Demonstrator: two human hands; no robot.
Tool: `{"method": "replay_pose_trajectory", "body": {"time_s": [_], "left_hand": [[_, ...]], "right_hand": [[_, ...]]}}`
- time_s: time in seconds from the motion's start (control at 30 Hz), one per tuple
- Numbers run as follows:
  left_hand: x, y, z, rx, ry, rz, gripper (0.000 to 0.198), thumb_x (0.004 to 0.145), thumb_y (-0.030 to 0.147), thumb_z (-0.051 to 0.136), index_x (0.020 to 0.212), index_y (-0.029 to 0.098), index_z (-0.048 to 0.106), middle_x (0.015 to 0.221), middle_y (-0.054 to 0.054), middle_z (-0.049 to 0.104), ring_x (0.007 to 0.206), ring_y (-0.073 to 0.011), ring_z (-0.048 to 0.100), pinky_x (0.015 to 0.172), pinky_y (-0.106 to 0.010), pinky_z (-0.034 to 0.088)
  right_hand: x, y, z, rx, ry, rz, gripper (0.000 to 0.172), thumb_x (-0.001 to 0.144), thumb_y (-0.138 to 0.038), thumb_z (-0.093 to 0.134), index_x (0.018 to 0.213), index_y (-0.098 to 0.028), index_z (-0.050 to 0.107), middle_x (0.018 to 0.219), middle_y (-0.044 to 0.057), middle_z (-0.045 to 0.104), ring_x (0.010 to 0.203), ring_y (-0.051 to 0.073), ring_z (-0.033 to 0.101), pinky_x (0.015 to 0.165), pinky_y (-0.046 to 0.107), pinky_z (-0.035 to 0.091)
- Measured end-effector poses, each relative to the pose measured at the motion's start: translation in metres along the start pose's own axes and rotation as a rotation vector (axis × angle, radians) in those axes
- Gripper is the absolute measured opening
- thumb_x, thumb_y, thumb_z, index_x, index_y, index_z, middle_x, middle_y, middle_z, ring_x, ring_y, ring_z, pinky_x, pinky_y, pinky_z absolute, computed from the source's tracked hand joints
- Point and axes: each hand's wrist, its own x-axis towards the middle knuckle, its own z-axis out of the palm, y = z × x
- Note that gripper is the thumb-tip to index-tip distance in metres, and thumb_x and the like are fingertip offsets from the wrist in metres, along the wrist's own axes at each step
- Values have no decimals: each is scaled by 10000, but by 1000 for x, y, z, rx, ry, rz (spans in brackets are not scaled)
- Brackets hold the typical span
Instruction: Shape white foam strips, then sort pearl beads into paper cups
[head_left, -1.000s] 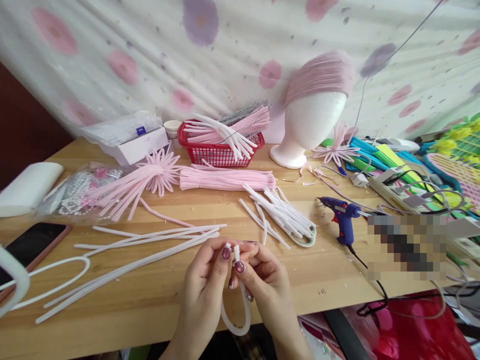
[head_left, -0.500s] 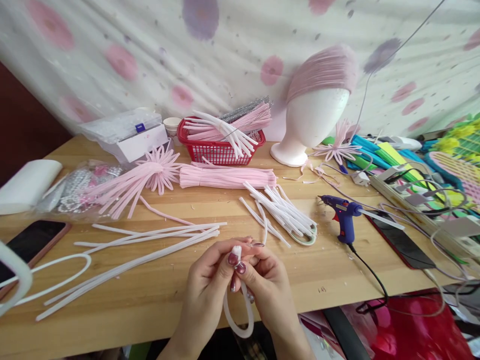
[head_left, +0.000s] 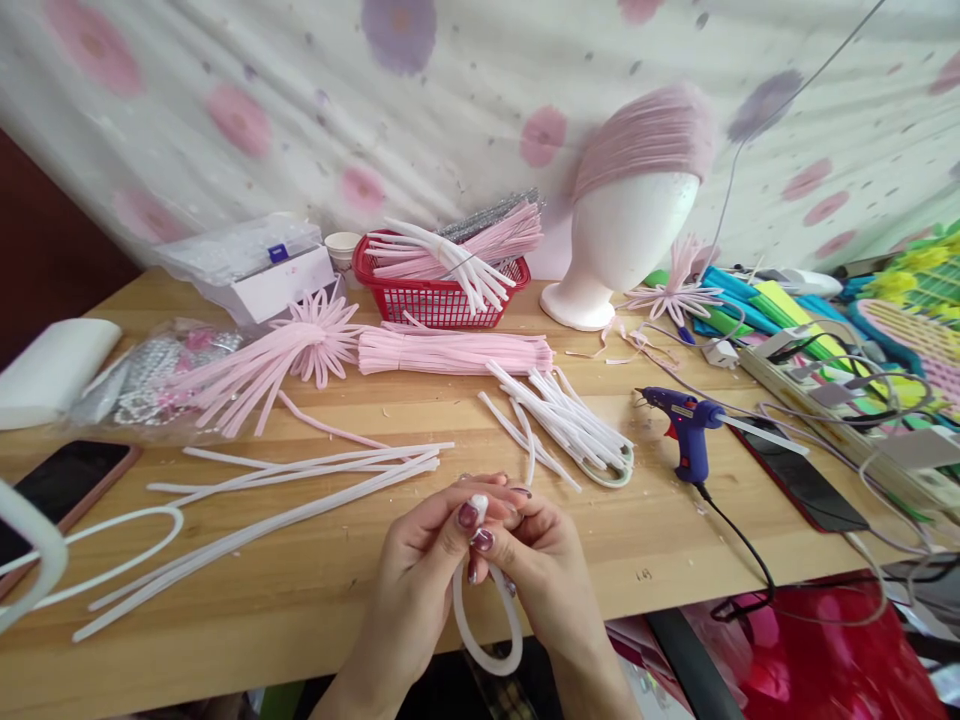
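Observation:
Both hands meet at the front edge of the table, pinching one white pipe cleaner (head_left: 491, 664) bent into a loop that hangs below them. My left hand (head_left: 424, 560) presses its thumb near the folded white tip, which pokes up between the fingers. Against that same spot my right hand (head_left: 536, 555) closes its thumb and fingers. The fingers hide where the strands cross. Loose white pipe cleaners (head_left: 300, 510) lie to the left of the hands. Beyond the right hand is a bundle of folded white pipe cleaners (head_left: 574, 425).
A blue glue gun (head_left: 691, 430) stands at right, its cord trailing over the edge. Behind are a pink pipe cleaner bundle (head_left: 454, 352), a red basket (head_left: 442, 302) and a foam head (head_left: 619, 240). Phones (head_left: 802, 475) lie at both sides; a power strip (head_left: 832, 420) sits far right.
The hanging loop has swung slightly right and looks rounder. The white tip between the fingers shows less. Both hands keep their pinch, shifted a little to the right.

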Motion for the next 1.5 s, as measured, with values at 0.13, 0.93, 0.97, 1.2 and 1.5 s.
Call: {"method": "replay_pose_trajectory", "body": {"time_s": [0.13, 0.93, 0.97, 1.2, 1.5], "left_hand": [[1, -1, -3, -15, -18, -20, 240, 813, 435, 747, 767, 203, 791, 963, -94, 760, 738, -151, 578, 504, -221, 366], [3, 3, 2, 48, 9, -5, 299, 799, 481, 748, 723, 192, 756, 858, -85, 751, 872, -193, 634, 703, -244, 478], [3, 3, 2, 29, 27, -12, 304, 799, 477, 750, 723, 183, 747, 848, -77, 747, 752, -155, 620, 627, -225, 462], [27, 19, 0, -306, 311, 81, 213, 746, 346, 819, 730, 185, 682, 649, 21, 666, 753, -147, 683, 759, -261, 559], [52, 47, -5, -623, 464, 144, 371, 1016, 107, 384, 725, 164, 606, 543, 75, 531, 448, -26, 492, 593, -164, 495]], "right_hand": [[1, -2, 2, -24, 5, -6, 292, 700, -340, 879, 589, -170, 670, 493, -35, 633, 520, 65, 579, 573, 147, 463], [0, 7, -2, -102, 89, 47, 330, 743, -448, 831, 779, -175, 648, 521, -42, 622, 429, 44, 378, 422, 170, 263], [1, 6, -1, -101, 86, 47, 337, 743, -459, 826, 785, -176, 647, 520, -44, 618, 430, 47, 384, 426, 170, 275], [0, -3, -3, -205, -93, 162, 331, 734, -461, 824, 721, -190, 636, 536, -41, 605, 484, 90, 498, 547, 226, 428], [-3, 10, -14, -360, -45, -33, 350, 949, -505, 565, 794, -232, 720, 946, 33, 642, 896, 175, 556, 843, 280, 423]]}}
